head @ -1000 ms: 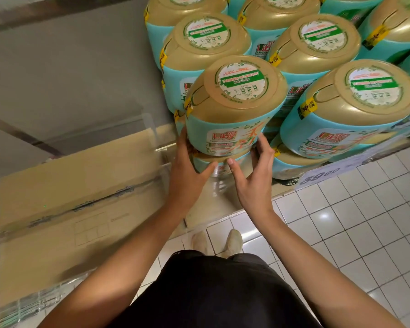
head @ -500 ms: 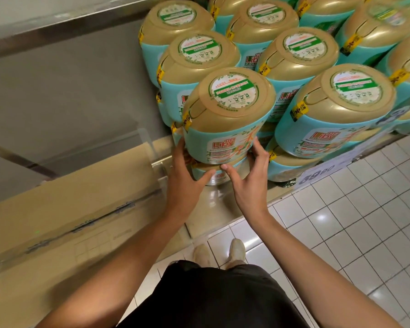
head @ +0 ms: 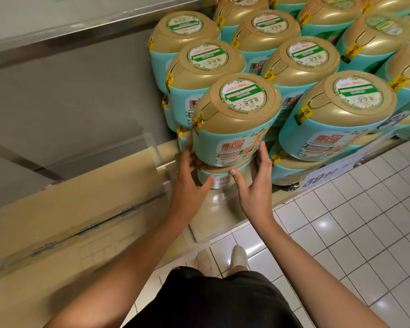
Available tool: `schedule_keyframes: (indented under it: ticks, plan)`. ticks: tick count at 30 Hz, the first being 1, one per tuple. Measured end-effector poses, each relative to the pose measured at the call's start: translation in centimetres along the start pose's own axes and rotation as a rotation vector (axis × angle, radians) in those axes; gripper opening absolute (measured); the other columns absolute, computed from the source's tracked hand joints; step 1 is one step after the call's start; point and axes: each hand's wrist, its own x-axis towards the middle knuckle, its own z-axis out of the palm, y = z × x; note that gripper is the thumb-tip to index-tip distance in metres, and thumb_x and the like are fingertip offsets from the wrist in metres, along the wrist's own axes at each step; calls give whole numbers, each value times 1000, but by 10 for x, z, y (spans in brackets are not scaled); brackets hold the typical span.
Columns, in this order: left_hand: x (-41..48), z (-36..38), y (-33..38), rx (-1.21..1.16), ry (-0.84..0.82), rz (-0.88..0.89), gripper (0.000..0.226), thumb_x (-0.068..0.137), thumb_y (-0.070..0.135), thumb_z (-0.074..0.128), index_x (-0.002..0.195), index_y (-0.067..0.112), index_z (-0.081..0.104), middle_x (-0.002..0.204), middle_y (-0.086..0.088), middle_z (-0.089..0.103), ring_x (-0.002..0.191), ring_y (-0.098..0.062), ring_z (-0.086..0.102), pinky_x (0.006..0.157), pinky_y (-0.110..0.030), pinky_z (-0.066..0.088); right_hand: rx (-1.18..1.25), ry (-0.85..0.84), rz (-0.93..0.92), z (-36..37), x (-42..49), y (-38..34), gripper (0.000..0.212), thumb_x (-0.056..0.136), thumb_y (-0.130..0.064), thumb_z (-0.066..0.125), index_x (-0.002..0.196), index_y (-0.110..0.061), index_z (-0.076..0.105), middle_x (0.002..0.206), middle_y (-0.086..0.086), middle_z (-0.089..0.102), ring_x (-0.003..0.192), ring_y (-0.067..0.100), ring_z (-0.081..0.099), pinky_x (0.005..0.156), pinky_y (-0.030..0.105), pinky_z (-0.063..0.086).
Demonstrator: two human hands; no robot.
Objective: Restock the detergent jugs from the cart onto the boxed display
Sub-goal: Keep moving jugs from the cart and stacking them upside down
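As I look down over both forearms, the front jug (head: 234,129) stands upright on a lower jug (head: 219,177) at the near left corner of the stack. Its long axis runs straight up and down, with the gold cap and round sticker facing up towards me. The red Liby label points to the near side, and the yellow tag on the handle notch sits to the left.

My left hand (head: 187,185) lies against the jug's lower left side. Its fingers reach up along the teal wall, partly hidden behind it, and the thumb touches the lower jug. My right hand (head: 253,185) is spread wide at the lower right. The fingertips (head: 262,147) rest on the jug's wall and the thumb stretches left just beside the lower jug. Neither hand is curled round anything.

More jugs (head: 336,119) fill the stack to the right and far side. A price card (head: 322,178) leans at the near right, above the tiled floor (head: 341,233). A taped box (head: 76,209) lies to the left.
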Motion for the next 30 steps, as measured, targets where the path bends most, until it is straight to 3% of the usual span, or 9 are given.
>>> schedule_keyframes:
  ticks: [3, 6, 10, 20, 30]
  plan:
    - [-8, -9, 3, 36, 43, 37, 67, 90, 27, 77, 147, 40, 45, 137, 26, 60, 128, -2, 59, 103, -21, 51, 73, 10, 43, -9, -15, -4, 73, 104, -27, 68, 164, -23, 27, 162, -3, 36, 153, 13, 40, 120, 36, 44]
    - [-21, -20, 7, 37, 71, 48, 40, 93, 34, 72, 125, 50, 54, 124, 23, 64, 118, -5, 63, 93, -23, 54, 91, 18, 62, -23, -29, -13, 56, 104, -27, 65, 154, -21, 41, 151, -4, 46, 144, 14, 49, 110, 24, 50]
    - [-46, -30, 13, 7, 39, 8, 16, 92, 46, 64, 108, 48, 63, 112, 21, 69, 105, -3, 66, 82, -10, 49, 48, -48, 23, -44, -45, -18, 40, 102, -22, 64, 140, -17, 53, 135, -2, 54, 131, 12, 56, 97, 14, 50]
    - [-166, -24, 19, 6, -15, -149, 14, 100, 22, 67, 102, 36, 68, 102, 23, 71, 95, -2, 66, 76, -9, 48, 69, -273, 39, -100, -130, -10, 27, 102, -11, 64, 123, -28, 64, 117, -12, 58, 115, 17, 64, 93, 20, 52]
    - [-358, -7, 42, 53, 165, -312, 14, 103, 26, 65, 103, 40, 66, 105, 26, 70, 98, 2, 66, 77, -6, 47, 129, -549, 116, -177, -247, -7, 24, 103, -13, 62, 118, -31, 67, 114, -15, 60, 111, 15, 65, 87, 15, 52]
